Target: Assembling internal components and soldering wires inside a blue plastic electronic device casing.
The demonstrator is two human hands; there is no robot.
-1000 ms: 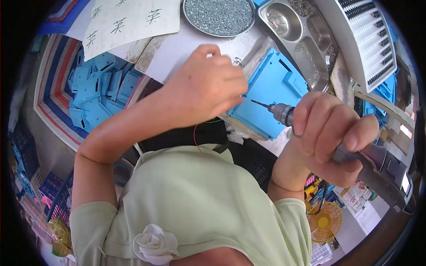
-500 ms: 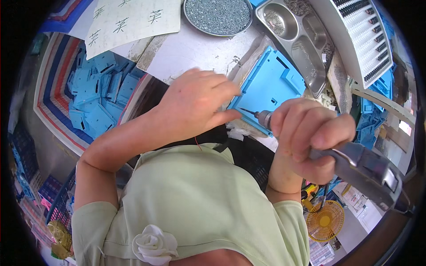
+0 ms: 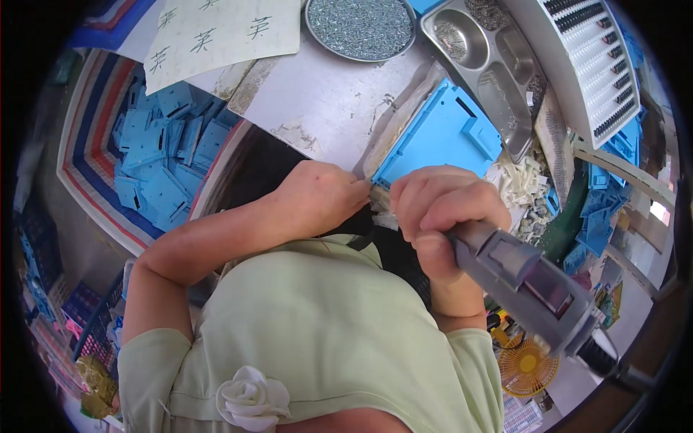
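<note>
My right hand (image 3: 451, 209) is wrapped round a grey electric screwdriver (image 3: 530, 289). The tool's body slants down to the right, and its tip is hidden behind my fingers. Under and beyond that hand lies a light-blue plastic panel (image 3: 433, 144) with slots and a raised block, on a pale pad at the table's edge. My left hand (image 3: 325, 193) is closed at the panel's near left corner. Its fingertips are turned away, so whatever they pinch, if anything, cannot be made out.
A round dish of small metal screws (image 3: 359, 29) and a steel compartment tray (image 3: 498, 86) stand at the back. Upper right is a white box (image 3: 577, 72) with rows of dark parts. At left, a striped bag (image 3: 79, 155) holds blue panels (image 3: 155, 144). White scraps (image 3: 521, 189) lie right.
My right hand and the screwdriver have come left and nearer the panel's near edge. My left hand has moved down and its spread fingers have closed.
</note>
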